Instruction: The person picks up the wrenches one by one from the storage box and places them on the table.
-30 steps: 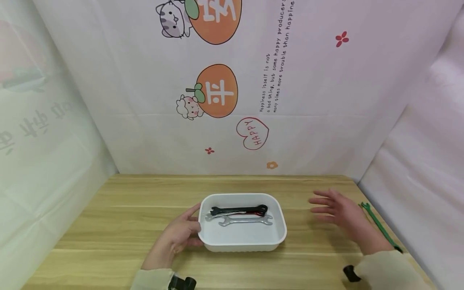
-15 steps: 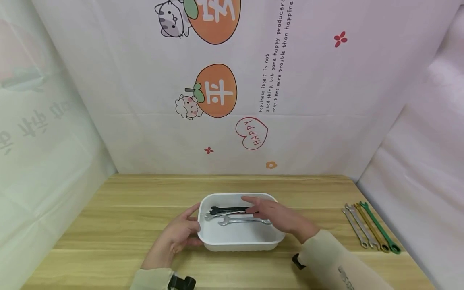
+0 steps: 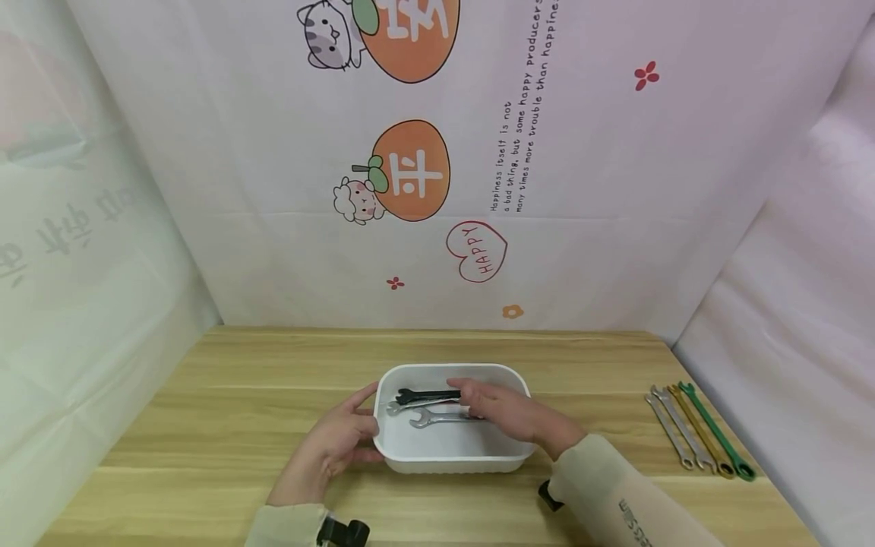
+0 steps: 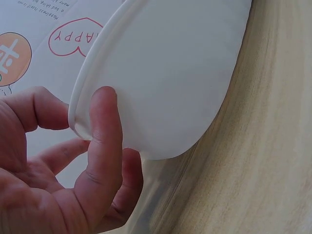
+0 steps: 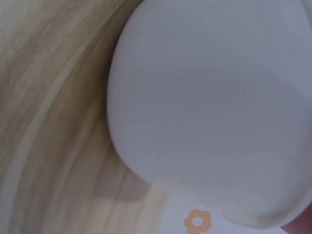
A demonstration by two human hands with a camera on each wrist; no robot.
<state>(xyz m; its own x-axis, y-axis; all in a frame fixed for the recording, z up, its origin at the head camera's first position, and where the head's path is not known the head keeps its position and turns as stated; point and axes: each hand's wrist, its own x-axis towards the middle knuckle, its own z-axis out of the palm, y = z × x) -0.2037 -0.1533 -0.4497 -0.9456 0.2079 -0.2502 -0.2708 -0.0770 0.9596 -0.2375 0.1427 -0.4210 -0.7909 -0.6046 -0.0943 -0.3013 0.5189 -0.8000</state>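
A white plastic tub stands on the table, also large in the left wrist view. My left hand holds its left end, fingers and thumb curled against the rim and outer wall. Inside the tub lie a black wrench, a silver wrench nearer the front, and another silver wrench partly under the black one. My right hand reaches over the tub's right side. Its fingers lie over the black wrench and hide the right ends of the wrenches; whether they pinch anything is hidden.
At the table's right edge lie a green wrench, a gold wrench and two silver wrenches, side by side. White printed cloth walls the table at the back and both sides.
My right hand has moved left from the wrenches at the table's right edge into the tub, then slightly farther left over the black wrench. My left hand has stayed at the tub.
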